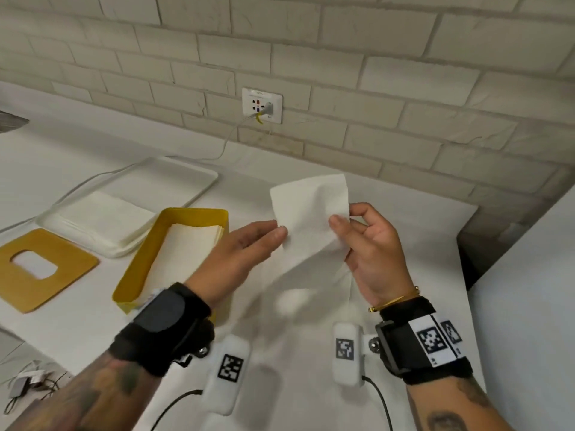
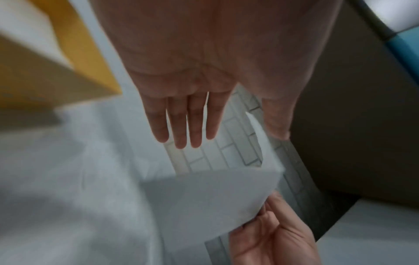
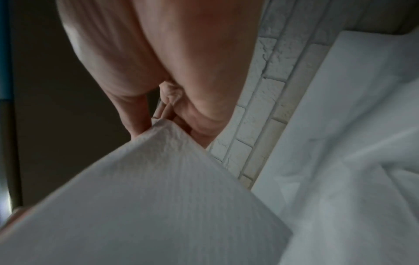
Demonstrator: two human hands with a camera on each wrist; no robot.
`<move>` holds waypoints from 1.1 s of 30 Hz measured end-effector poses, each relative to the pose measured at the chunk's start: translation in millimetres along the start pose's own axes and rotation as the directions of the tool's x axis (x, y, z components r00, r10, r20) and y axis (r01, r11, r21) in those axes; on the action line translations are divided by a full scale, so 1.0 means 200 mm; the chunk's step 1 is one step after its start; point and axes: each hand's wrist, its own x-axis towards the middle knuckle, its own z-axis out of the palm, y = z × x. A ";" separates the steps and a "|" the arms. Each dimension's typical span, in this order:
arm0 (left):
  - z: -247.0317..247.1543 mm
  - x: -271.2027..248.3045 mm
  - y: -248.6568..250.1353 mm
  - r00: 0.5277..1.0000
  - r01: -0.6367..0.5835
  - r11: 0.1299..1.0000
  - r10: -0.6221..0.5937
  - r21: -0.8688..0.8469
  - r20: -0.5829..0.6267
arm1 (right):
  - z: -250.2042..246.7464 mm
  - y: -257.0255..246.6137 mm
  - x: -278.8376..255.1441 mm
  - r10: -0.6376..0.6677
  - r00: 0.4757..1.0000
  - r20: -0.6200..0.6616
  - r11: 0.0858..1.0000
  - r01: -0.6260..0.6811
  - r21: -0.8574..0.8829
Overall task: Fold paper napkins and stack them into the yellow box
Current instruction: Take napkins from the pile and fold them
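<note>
Only the head view shows the yellow box [image 1: 186, 241]; above the table, the right hand [image 1: 370, 253] pinches the napkin [image 1: 311, 213], left hand [image 1: 245, 250] flat-fingered touching it, long axis near upright

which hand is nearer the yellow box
Left. The left hand hovers just right of the yellow box, fingers touching the napkin; the right hand pinches the napkin's far side.
</note>
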 end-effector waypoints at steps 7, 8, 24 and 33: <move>0.20 0.04 -0.08 0.960 0.278 0.870 -0.232 -0.408 0.160 | 0.06 0.20 -0.15 0.179 0.978 -0.106 0.983 -0.181 -0.015; 0.21 0.05 -0.10 0.953 0.302 0.862 -0.269 -0.408 0.138 | 0.06 0.22 -0.18 0.214 0.971 -0.104 0.976 -0.217 -0.018; 0.12 0.08 -0.25 0.884 0.428 0.762 -0.466 -0.486 0.049 | -0.31 0.18 -0.24 0.366 0.921 -0.134 0.755 -0.378 -0.535; 0.11 -0.02 -0.32 0.870 0.437 0.779 -0.492 -0.451 -0.007 | -0.28 0.24 -0.07 0.515 0.830 -0.214 0.782 -0.557 -0.282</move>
